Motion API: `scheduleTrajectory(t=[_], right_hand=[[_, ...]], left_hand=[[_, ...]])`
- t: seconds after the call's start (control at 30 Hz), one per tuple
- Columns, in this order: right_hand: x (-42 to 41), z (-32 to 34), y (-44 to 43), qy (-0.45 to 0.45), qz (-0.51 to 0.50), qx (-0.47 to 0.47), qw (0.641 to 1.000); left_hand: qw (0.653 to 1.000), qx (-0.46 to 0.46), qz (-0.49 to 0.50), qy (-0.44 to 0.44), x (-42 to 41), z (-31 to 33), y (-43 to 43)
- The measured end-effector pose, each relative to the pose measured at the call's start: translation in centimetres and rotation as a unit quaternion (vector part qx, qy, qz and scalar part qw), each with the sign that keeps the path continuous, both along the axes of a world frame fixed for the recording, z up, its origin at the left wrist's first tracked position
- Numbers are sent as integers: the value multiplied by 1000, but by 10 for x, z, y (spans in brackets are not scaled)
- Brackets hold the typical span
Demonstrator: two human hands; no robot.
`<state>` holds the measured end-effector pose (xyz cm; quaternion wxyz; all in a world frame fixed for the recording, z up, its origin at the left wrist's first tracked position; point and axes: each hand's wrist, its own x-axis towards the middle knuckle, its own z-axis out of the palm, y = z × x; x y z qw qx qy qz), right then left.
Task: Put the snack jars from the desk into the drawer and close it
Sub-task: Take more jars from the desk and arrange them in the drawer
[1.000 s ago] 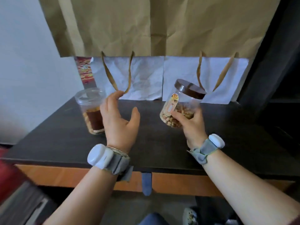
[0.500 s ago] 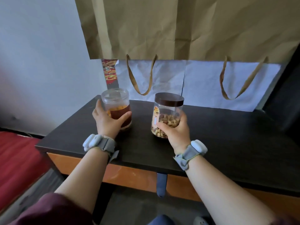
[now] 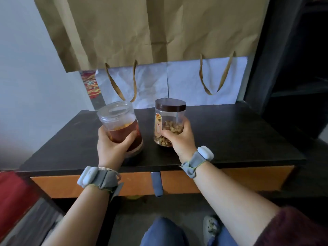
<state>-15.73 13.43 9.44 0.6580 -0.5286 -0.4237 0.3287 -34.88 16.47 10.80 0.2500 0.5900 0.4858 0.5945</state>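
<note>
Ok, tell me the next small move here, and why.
Probably set one jar back down to free a hand. The left hand grips the clear-lidded jar, the right hand the brown-lidded jar, and the orange drawer front under the desk looks shut.

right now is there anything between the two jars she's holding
Nothing. In the head view only bare dark desk top shows in the gap between the clear-lid jar and the brown-lid nut jar.

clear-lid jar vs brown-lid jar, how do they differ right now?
The clear-lid jar has a see-through lid; the brown-lid jar has a dark brown one. The clear-lid jar is tilted in the left hand; the brown-lid jar is upright in the right hand. Contents: reddish-brown versus pale nuts. Both are clear, round and partly full.
</note>
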Motion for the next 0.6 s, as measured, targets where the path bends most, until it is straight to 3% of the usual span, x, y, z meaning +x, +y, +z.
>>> scheduleTrajectory(t=[0.17,0.33,0.47,0.6], right_hand=[[77,2,-79,229,27,55,971],[151,0,-155,350,29,93,932],[206,-12,-222,346,-21,98,933],[243,-31,-286,260,-97,92,956]], left_hand=[[987,62,-146,19,82,18,-56],[961,64,-269,6,171,18,-107],[930,55,-363,3,228,7,-148],[899,20,-437,9,279,-16,-189]])
